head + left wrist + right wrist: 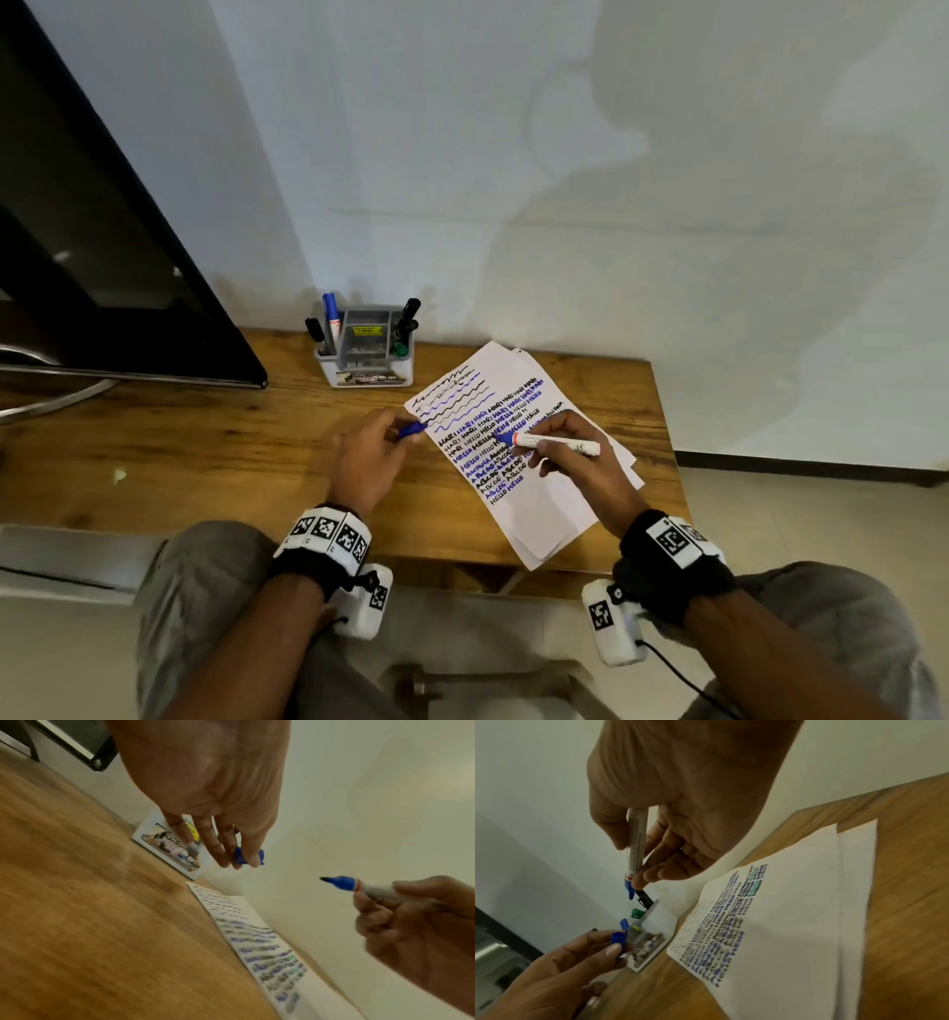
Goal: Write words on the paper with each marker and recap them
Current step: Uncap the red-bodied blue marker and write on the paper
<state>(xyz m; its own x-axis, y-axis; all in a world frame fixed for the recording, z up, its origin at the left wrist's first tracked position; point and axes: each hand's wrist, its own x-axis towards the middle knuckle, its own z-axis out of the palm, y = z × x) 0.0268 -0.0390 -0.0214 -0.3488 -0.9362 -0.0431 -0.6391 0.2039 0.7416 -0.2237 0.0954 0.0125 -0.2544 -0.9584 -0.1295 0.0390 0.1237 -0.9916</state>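
My right hand (557,452) grips an uncapped blue marker (557,444) with a white barrel, its tip (324,879) pointing left above the written paper (554,493). My left hand (367,457) pinches the blue cap (411,429) between thumb and fingers, just left of the paper's edge. Cap (248,855) and marker tip are apart, facing each other. The paper holds rows of black and blue words and wavy lines. The same marker (636,850) and cap (617,938) show in the right wrist view.
A white and grey pen holder (365,352) with blue, black and green markers stands at the back of the wooden table (205,452) against the wall. A dark monitor (102,246) fills the left. The table's right edge lies just past the paper.
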